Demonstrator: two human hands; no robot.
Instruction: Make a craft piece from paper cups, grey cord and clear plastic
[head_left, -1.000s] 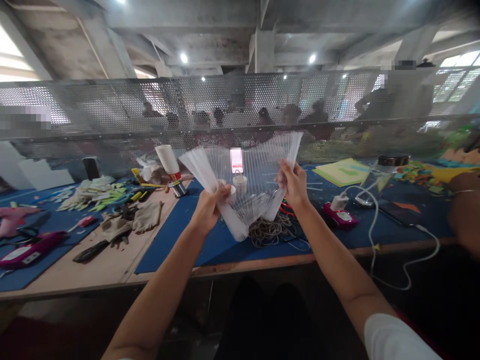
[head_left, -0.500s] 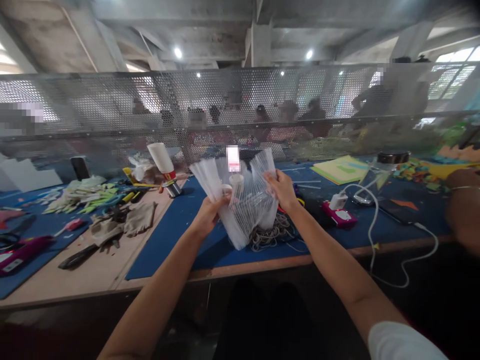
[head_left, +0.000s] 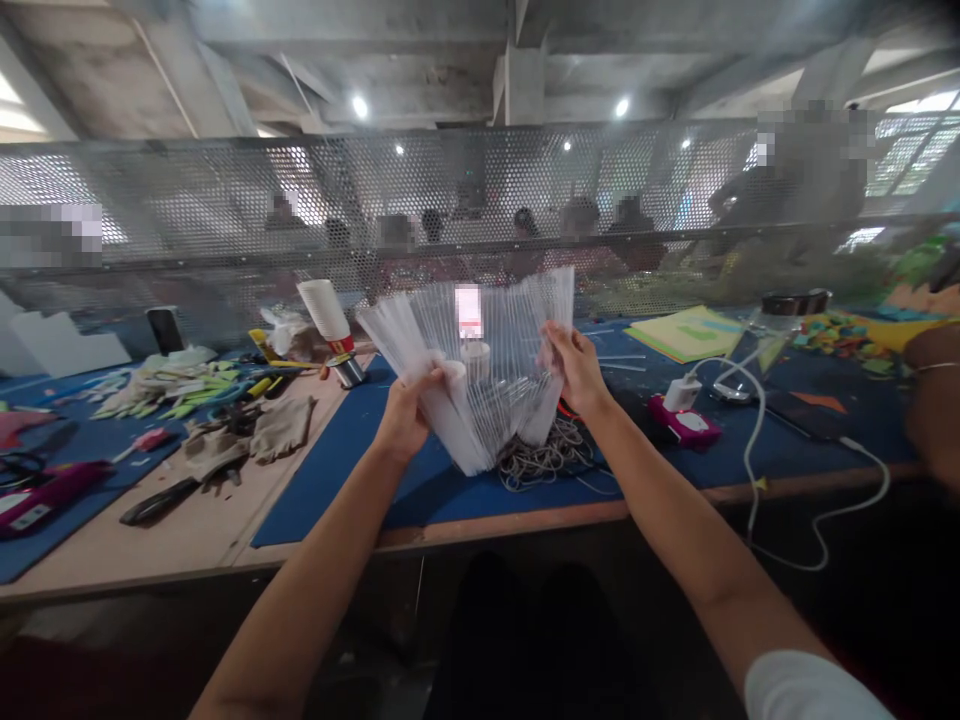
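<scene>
A pleated, see-through plastic sheet (head_left: 499,330) hangs in many narrow folds between my two hands, spread like a fan. My left hand (head_left: 411,408) is closed on its left end, the thumb pressed over the bunched folds. With thumb and fingers my right hand (head_left: 574,368) pinches the right end, a little higher up. Just below the sheet a tangled heap of grey cord (head_left: 544,458) lies on the blue mat (head_left: 337,490). Behind the sheet a bright phone-like screen and a white roll show through, partly veiled by the folds.
Left lie work gloves (head_left: 281,430), a black-handled tool (head_left: 161,500) and a stack of paper cups (head_left: 324,308). Right are a magenta power socket (head_left: 684,422) with a white charging cable (head_left: 754,480), coloured paper sheets (head_left: 686,335) and a clear jar (head_left: 750,355). A perforated metal screen (head_left: 480,190) stands behind.
The pleated sheet has been drawn wider and raised slightly. My left hand has moved left and my right hand a little right and up.
</scene>
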